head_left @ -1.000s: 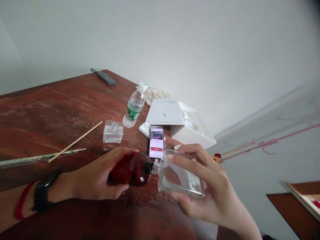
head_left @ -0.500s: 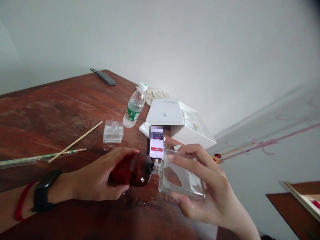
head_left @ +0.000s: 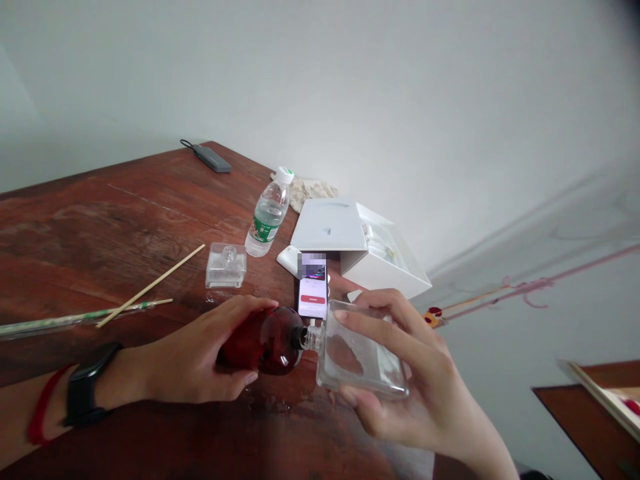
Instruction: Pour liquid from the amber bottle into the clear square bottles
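Observation:
My left hand point(head_left: 200, 353) is wrapped round a dark red-brown, rounded bottle point(head_left: 277, 343) lying on its side, its black-rimmed mouth facing right. In my right hand point(head_left: 415, 367) is a flat clear bottle point(head_left: 357, 353) with a short threaded neck, also held sideways. The two mouths meet end to end, and whether one sits inside the other I cannot make out. Droplets show on the clear bottle's inner wall. A similar square clear bottle point(head_left: 226, 265) stands on the wooden table point(head_left: 150, 220) beyond my left hand.
A capped water bottle point(head_left: 269, 213) stands behind a lit phone point(head_left: 313, 287). Right of it is an open white box point(head_left: 330, 227) near the wall. Chopsticks point(head_left: 155, 283) lie at left, one in a wrapper. A grey device point(head_left: 213, 159) lies at the far corner. Wet drops point(head_left: 280, 403) dot the tabletop.
Almost nothing differs. Both hands keep their grips and the bottles stay mouth to mouth; the whole view has shifted by a few pixels.

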Motion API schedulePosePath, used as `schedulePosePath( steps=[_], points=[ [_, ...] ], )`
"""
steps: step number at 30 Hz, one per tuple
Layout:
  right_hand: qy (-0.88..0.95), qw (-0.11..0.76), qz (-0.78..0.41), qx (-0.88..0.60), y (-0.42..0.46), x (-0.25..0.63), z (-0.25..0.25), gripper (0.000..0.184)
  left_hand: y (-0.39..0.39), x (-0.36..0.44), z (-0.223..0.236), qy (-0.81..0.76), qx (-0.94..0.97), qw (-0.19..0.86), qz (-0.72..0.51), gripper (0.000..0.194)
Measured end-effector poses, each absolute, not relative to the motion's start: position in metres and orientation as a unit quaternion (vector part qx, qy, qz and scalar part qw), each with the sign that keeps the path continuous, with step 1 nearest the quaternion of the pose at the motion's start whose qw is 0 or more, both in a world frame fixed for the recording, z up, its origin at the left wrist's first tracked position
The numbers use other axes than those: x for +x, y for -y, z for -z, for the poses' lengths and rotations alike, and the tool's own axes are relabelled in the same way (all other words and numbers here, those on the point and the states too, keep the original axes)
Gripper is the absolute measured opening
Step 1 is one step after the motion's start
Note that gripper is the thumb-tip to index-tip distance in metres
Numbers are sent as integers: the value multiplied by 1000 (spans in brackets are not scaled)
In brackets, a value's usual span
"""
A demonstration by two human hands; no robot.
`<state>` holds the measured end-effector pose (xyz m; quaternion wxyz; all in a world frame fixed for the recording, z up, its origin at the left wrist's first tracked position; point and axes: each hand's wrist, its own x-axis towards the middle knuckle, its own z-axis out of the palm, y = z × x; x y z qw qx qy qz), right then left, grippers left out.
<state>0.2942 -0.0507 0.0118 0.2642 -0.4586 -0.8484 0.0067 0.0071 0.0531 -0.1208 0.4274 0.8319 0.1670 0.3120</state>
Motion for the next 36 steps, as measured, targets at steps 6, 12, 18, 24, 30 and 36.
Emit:
schedulePosePath(
  steps=[6,12,18,24,30,36],
  points=[
    [848,263,-14,-460,51,294,-11,63,-50,5,118,-177,845,392,-319,81],
    [844,266,-22,-466,53,292,-9,64,-51,6,116,-182,851,377,-318,82],
    [843,267,-33,-465,53,289,-11,63,-51,6,115,-181,851,380,-314,81],
    [848,272,-31,-454,51,289,-10,63,-50,5,115,-181,849,387,-311,79],
    [847,276,-12,-454,50,288,-10,61,-50,8,116,-190,838,403,-314,78],
    [842,291,-11,-454,49,286,-14,55,-49,8,115,-186,831,420,-313,77]
  ],
)
